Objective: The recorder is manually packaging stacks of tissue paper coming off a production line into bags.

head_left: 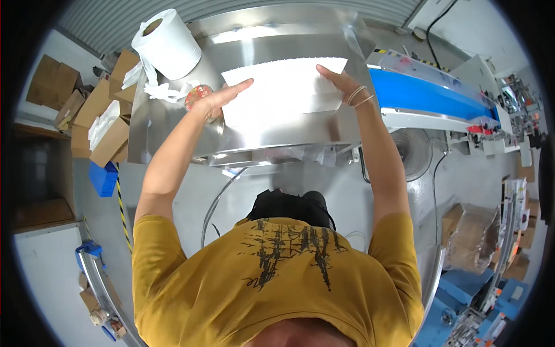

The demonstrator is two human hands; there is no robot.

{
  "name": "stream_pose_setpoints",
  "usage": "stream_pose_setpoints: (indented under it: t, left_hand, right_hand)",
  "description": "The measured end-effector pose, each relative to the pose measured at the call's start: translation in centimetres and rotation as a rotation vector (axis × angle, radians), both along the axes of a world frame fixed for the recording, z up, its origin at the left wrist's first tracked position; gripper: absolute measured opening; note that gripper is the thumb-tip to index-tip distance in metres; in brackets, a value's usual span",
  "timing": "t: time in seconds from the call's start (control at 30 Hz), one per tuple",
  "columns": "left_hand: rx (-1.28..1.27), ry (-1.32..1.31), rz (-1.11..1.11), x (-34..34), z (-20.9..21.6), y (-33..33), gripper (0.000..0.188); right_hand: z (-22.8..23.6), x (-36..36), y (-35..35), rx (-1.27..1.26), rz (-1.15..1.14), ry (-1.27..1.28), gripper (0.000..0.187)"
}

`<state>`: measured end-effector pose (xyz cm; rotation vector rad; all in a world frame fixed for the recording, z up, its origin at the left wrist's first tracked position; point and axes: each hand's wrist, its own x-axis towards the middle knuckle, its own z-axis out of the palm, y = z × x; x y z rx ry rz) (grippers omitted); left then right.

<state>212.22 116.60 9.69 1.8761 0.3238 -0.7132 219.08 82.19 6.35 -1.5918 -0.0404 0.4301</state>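
Note:
A long white stack [283, 87], perhaps of thin sheets or packets standing side by side, spans the space between my hands above the steel table [237, 34]. Its far edge is finely ridged; glare washes out the detail. My left hand [222, 100] grips the left end, its thumb lying along the near face. At the other end, my right hand [345, 85], with pale bands at the wrist, presses in with the thumb on top. Most of the fingers of both hands are hidden. Beside my left wrist is a round red patterned object [198, 96].
A large white paper roll [169, 47] stands at the table's far left, a loose torn end trailing from it. To the right runs a blue conveyor belt [430, 92] under a transparent cover. Open cardboard boxes [98, 118] and a blue bin [103, 178] are left of the table.

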Motion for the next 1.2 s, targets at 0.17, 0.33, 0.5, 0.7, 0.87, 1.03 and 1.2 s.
stream_pose_setpoints:
  t: [0.17, 0.33, 0.5, 0.7, 0.87, 1.03, 1.2]
  left_hand:
    - [0.373, 0.168, -0.176, -1.2, 5.9, -2.0, 0.110]
    - [0.458, 0.175, -0.115, -2.5, 6.0, -1.7, 0.110]
    - [-0.118, 0.158, 0.194, -6.9, 4.8, -5.3, 0.086]
    - [-0.470, 0.001, 0.541, -13.7, 2.2, -16.7, 0.065]
    - [-0.821, -0.097, 0.757, -15.2, 1.1, -27.4, 0.064]
    - [-1.042, -0.234, 0.731, -15.7, -1.0, -32.7, 0.071]
    - [-1.088, -0.340, 0.757, -14.3, -2.4, -34.3, 0.078]
  right_hand:
    - [4.0, 4.7, 0.6, -0.236, 0.235, -0.005, 0.070]
    - [6.9, 9.3, 4.1, -0.524, 0.546, -0.266, 0.096]
    - [4.8, 14.3, 7.9, -0.860, 0.510, -0.316, 0.127]
    - [7.1, 13.8, 13.7, -0.821, 0.919, -0.590, 0.127]
    - [7.8, 8.6, 18.4, -0.767, 1.246, -0.893, 0.112]
    - [9.3, 1.2, 21.6, -0.690, 1.608, -1.068, 0.091]
    - [9.8, 1.1, 20.8, -0.269, 1.391, -1.480, 0.077]
